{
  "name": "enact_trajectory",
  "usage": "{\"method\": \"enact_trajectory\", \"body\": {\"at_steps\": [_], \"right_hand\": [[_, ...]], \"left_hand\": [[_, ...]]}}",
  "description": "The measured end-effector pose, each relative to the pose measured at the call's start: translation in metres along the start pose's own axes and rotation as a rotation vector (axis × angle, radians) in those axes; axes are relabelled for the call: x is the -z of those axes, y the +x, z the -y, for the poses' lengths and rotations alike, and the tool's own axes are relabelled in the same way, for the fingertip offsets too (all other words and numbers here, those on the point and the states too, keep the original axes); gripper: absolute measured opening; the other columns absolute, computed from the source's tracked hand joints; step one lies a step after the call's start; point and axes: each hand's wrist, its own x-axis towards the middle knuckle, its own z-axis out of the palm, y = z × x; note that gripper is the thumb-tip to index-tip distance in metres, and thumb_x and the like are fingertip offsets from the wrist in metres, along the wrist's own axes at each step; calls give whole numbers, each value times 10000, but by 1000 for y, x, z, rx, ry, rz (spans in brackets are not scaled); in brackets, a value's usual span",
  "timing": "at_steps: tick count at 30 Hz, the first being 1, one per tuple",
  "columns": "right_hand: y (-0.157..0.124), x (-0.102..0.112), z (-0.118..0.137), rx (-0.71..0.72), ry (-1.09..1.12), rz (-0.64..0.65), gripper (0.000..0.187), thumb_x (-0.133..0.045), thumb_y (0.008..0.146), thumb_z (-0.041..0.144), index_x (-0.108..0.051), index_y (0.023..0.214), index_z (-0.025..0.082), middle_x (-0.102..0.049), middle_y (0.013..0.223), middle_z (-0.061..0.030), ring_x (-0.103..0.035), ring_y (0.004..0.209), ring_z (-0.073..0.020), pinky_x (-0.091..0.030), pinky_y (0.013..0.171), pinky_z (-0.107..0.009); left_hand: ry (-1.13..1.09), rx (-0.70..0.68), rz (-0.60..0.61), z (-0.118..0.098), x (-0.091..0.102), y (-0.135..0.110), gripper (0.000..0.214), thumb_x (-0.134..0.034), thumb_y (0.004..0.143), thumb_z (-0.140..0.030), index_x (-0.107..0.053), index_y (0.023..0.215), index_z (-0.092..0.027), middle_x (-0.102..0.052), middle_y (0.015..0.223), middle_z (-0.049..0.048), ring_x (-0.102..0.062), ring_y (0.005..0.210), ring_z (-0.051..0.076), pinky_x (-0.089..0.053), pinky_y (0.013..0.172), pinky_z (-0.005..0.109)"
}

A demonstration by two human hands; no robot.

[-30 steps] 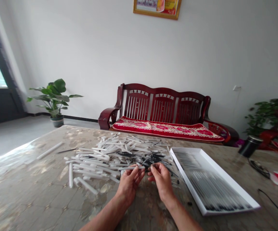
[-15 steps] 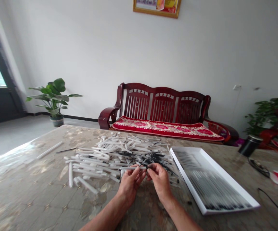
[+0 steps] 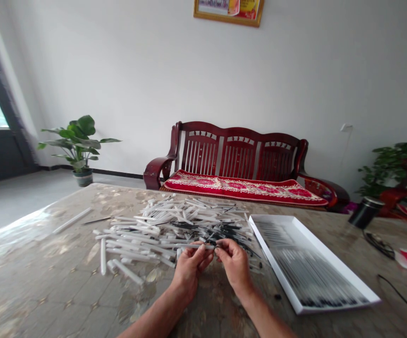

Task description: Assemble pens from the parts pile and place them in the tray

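My left hand (image 3: 191, 268) is closed around a slim translucent white pen (image 3: 185, 246), which lies nearly level across its fingers. At the pen's dark right end, the thumb and fingertips of my right hand (image 3: 234, 264) are pinched together; whatever small part they may grip there is hidden. Just beyond both hands spreads a loose pile of white pen barrels (image 3: 133, 239). Thin black pen parts (image 3: 226, 230) lie among its right side.
To the right, a shallow white box (image 3: 277, 270) holds rows of pens with dark ends. A black cylinder (image 3: 365, 212) and a cable (image 3: 379, 244) lie farther right. One barrel (image 3: 72, 220) and a thin dark rod (image 3: 96, 220) are at the left. A red wooden bench (image 3: 240, 152) stands beyond the table.
Both hands stay in almost the same place, with the pen still between them. My fingers have shifted only slightly around its dark end.
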Motion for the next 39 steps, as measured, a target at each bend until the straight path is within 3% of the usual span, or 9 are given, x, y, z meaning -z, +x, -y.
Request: {"method": "enact_trajectory", "body": {"at_steps": [5, 11, 18, 28, 39], "right_hand": [[1, 1, -2, -56, 28, 61, 191, -679, 739, 379, -699, 793, 196, -692, 670, -14, -599, 557, -164, -490, 506, -254], [0, 5, -1, 140, -240, 56, 117, -605, 819, 299, -677, 767, 223, -701, 735, -21, -629, 699, -179, -483, 660, -258], [-5, 3, 1, 200, -402, 56, 192, -513, 901, 334, -594, 764, 228, -657, 734, -15, -591, 687, -166, -412, 647, -244], [-5, -1, -3, 197, -537, 39, 461, -365, 965, 489, -541, 618, 241, -604, 555, -17, -523, 510, -151, -288, 542, -270], [-14, 6, 6, 205, -518, 148, 263, -425, 954, 374, -589, 803, 235, -665, 778, -21, -607, 716, -175, -359, 662, -250]], "left_hand": [[3, 3, -2, -1, -1, 0, 288, -884, 576, -182, -660, 751, -139, -724, 679, 23, -712, 645, 153, -597, 653, 237], [19, 10, 2, -1, -1, -2, 269, -884, 583, -187, -668, 735, -139, -719, 689, 30, -708, 649, 150, -594, 649, 230], [54, -23, 20, 0, -2, -3, 380, -925, 493, -285, -666, 727, -135, -715, 681, 27, -695, 651, 152, -580, 640, 234], [145, -53, 37, 0, -1, -5, 404, -911, 514, -321, -656, 772, -141, -713, 691, 37, -686, 640, 167, -563, 644, 269], [174, -46, 6, -4, -4, -7, 421, -908, 500, -351, -655, 769, -149, -711, 674, 15, -676, 628, 160, -546, 625, 263]]}}
